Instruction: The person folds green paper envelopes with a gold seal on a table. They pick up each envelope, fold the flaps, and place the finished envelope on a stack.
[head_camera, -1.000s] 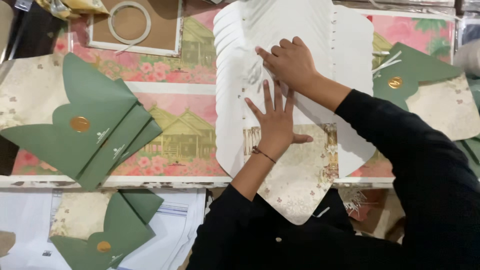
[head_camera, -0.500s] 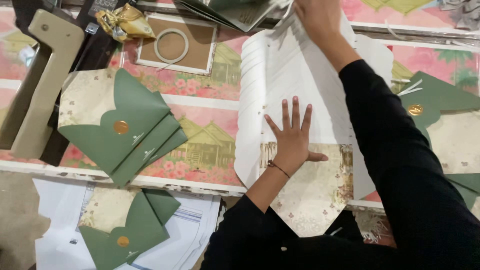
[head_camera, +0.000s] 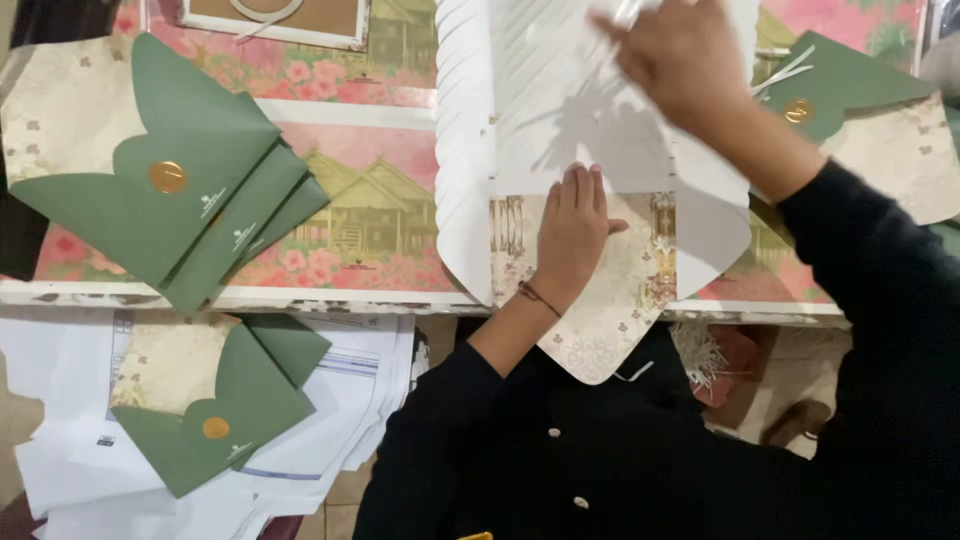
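Envelope stack (head_camera: 590, 110): a fanned pile of white open envelopes on the table, in the middle-right of the scene. Its long axis runs from near to far; the staggered edges show along the left side.
Top envelope (head_camera: 610, 300): cream with a small pattern, its rounded flap points toward the person and hangs over the near table edge.
Left hand (head_camera: 572, 228): lies flat, palm down, on the cream envelope, fingers together and pointing far. It grips nothing, it only presses. A thin dark bracelet is on the wrist; the forearm comes up from the near side in a black sleeve.
Right hand (head_camera: 680, 62): raised over the far part of the stack, blurred. The fingers seem bent around a thin white strip, but I cannot tell if the grip is closed. The arm reaches in from the right.
Green envelopes (head_camera: 185, 200): closed ones with gold seals, overlapping, on the left of the table.
Table (head_camera: 360, 220): covered with a pink cloth showing houses.
Loose papers (head_camera: 330, 400): white sheets lower down, near left, with one more green envelope (head_camera: 225, 420) on them.
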